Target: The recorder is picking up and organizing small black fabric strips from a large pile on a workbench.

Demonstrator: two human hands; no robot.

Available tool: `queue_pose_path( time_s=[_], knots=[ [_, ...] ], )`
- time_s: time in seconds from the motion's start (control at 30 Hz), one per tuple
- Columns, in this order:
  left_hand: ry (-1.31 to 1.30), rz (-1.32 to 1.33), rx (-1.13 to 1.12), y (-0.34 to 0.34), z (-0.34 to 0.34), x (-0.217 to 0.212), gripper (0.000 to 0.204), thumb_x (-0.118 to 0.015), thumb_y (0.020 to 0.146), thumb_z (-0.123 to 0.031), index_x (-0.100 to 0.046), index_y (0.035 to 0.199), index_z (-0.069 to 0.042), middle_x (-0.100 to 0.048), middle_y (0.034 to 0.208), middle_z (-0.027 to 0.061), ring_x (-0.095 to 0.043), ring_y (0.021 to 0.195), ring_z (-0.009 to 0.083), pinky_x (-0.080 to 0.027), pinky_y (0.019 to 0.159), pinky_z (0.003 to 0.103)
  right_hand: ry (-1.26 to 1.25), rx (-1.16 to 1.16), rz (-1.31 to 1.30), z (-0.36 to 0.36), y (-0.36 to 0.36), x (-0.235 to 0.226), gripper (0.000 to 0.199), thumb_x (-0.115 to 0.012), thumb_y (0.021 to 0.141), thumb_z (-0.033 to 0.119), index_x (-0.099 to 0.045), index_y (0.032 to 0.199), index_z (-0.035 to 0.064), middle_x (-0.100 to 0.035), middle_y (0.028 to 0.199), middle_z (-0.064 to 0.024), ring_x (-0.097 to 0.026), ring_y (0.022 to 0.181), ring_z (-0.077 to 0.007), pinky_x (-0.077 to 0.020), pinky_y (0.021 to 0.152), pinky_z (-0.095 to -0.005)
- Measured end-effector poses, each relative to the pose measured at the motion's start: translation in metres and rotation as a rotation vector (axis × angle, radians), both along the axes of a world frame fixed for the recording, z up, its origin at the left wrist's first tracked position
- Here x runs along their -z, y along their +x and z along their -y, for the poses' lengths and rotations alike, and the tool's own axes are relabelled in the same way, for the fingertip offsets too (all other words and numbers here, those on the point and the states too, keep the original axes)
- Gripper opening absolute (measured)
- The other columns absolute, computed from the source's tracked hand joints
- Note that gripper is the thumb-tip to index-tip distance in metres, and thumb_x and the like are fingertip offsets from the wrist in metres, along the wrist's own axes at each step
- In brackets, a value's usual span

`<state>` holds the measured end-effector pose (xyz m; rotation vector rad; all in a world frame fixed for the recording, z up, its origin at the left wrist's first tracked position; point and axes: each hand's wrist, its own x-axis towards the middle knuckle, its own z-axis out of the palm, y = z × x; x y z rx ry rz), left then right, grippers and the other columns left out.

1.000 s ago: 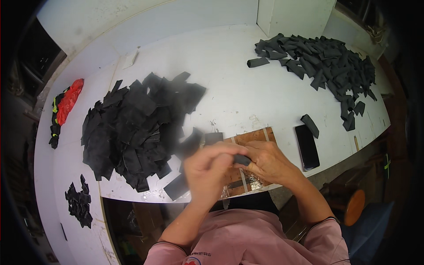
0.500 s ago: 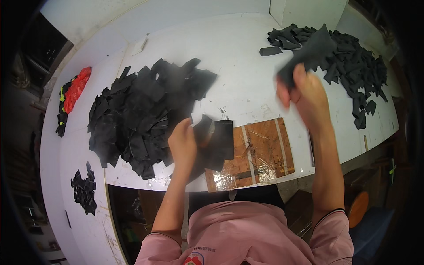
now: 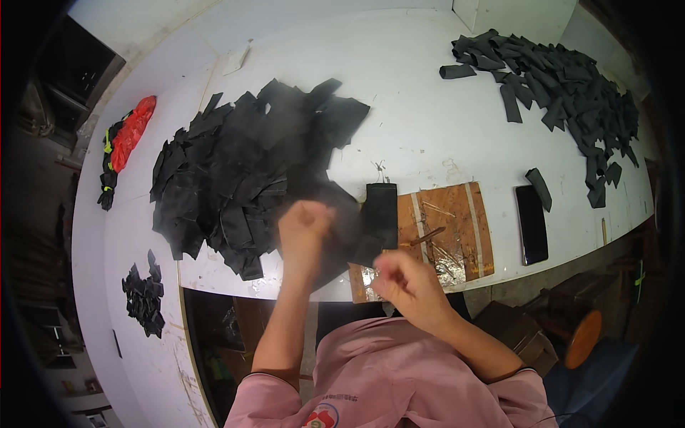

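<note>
My left hand (image 3: 305, 222), blurred, is closed at the edge of a dark blurred fabric piece (image 3: 338, 214) beside the large heap of flat black fabric pieces (image 3: 221, 171). My right hand (image 3: 410, 287) has curled fingers by the lower corner of that dark fabric; anything between the fingertips cannot be made out. A black rectangular fabric piece (image 3: 381, 214) with a stitched top edge lies over the left part of a brown taped cardboard board (image 3: 464, 221). On the board rests a thin brown pointed object (image 3: 426, 237).
At the far right spreads a pile of narrow, tube-like dark fabric pieces (image 3: 571, 89). One such piece (image 3: 539, 189) overlaps a black phone (image 3: 531, 227). Leftward are a red plastic bag (image 3: 133, 132) and a small black fabric pile (image 3: 145, 296). The white table's front edge (image 3: 571, 258) curves near me.
My right hand has come back from the upper right to the board's front, without the dark fabric piece it held. My left hand remains by the heap. The view has shifted slightly.
</note>
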<state>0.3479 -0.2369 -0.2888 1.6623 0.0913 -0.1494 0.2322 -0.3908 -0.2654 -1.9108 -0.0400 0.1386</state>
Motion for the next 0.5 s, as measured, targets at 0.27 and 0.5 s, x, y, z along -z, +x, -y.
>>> queue_pose_path(
  time_s=[0.27,0.5],
  knots=[
    [-0.626,-0.264,0.101,-0.094,0.007,-0.016,0.03,-0.059,0.074,0.005,-0.049,0.102,-0.001,-0.06,0.093,0.0069,-0.059,0.069,0.0109,-0.049,0.057,0.018,0.573,0.284,-0.11,-0.014,0.022,-0.006,0.02,-0.064,0.076,0.012,-0.059,0.087,-0.0035,-0.058,0.077,-0.0041,-0.053,0.069,-0.0078,-0.043,0.059,-0.0221],
    [-0.883,-0.305,0.028,-0.093,0.006,-0.013,0.031,-0.053,0.078,0.004,-0.049,0.108,-0.002,-0.059,0.094,0.0075,-0.059,0.079,0.0137,-0.05,0.062,0.024,0.561,0.248,-0.131,-0.017,0.006,-0.005,0.014,-0.063,0.076,0.009,-0.06,0.081,-0.0038,-0.054,0.075,-0.0005,-0.049,0.064,-0.0041,-0.0391,0.053,-0.0197]
  ],
)
